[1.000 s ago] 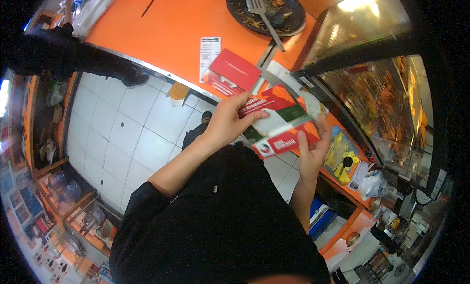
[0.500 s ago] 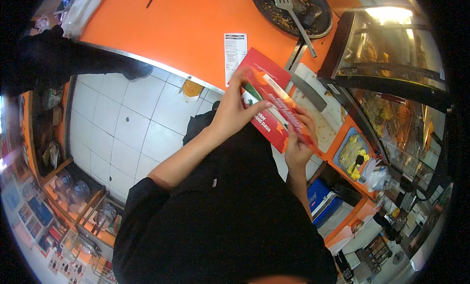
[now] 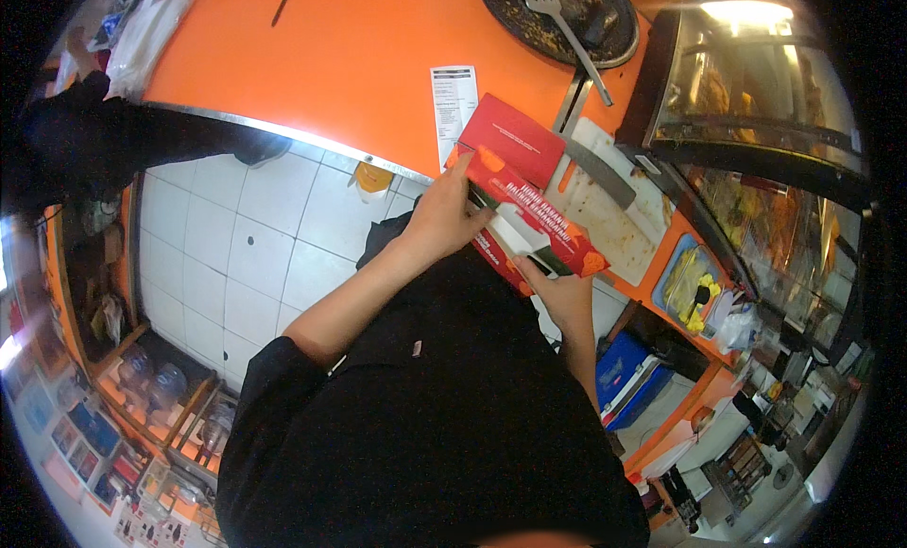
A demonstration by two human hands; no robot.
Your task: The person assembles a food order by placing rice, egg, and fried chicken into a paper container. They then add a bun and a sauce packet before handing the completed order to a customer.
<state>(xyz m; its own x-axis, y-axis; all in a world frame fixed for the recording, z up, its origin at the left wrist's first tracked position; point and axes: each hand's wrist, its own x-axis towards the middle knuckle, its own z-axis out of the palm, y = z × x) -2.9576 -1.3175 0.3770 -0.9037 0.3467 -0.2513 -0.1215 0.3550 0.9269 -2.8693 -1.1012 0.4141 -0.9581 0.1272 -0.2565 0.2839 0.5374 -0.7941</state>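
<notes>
Between my hands is a red printed cardboard box [image 3: 529,206] with a white inside showing through its gap. My left hand [image 3: 442,213] grips its left end, thumb over the near side. At the lower right end, my right hand [image 3: 567,298] holds it with the thumb along the white part; the other fingers are mostly hidden behind it. Just beyond the box is a plain red panel [image 3: 515,137]; whether it is joined to the box I cannot tell. A paper receipt [image 3: 455,109] lies on the orange counter [image 3: 331,71] beside that panel.
A large knife [image 3: 605,175] rests on a stained white cutting board [image 3: 628,227]. Beyond it, a metal spatula [image 3: 567,38] lies across a dark round pan [image 3: 505,19]. A glass food case [image 3: 756,104] stands right. Another person's dark-clothed leg [image 3: 170,132] is at left.
The box has turned so its printed side panel faces up more, and its white inside shows more. My right hand has shifted down a little, its thumb now on the near side.
</notes>
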